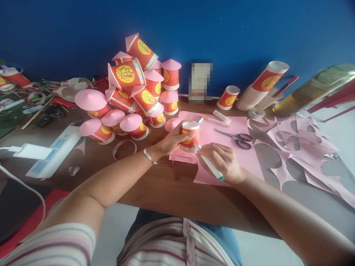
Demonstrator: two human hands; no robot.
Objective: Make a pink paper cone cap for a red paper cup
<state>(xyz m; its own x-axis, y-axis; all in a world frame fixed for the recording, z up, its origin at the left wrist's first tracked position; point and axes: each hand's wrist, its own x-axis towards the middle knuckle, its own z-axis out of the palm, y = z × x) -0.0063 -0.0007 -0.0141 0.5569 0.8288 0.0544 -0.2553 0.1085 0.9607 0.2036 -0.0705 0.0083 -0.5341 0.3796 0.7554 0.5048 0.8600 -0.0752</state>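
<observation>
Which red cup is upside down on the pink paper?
The red cup in the left hand, its base up. The others sit off the pink paper, most wearing pink cone lids.

Paper cup point(190, 136): red, yellow round emblem, white rim. Marker point(210, 166): white, teal end. Paper sheet point(222, 147): pink. Piled cups point(130, 92): red-yellow, pink cone lids. Scissors point(238, 138): dark handles. Wall point(249, 29): deep blue. Tabletop point(166, 188): brown wood. Shirt point(172, 244): white, maroon stripes.

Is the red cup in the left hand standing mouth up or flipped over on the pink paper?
Flipped over: the red cup narrows upward, its wider rim down on the pink paper, steadied by the left hand.
</observation>
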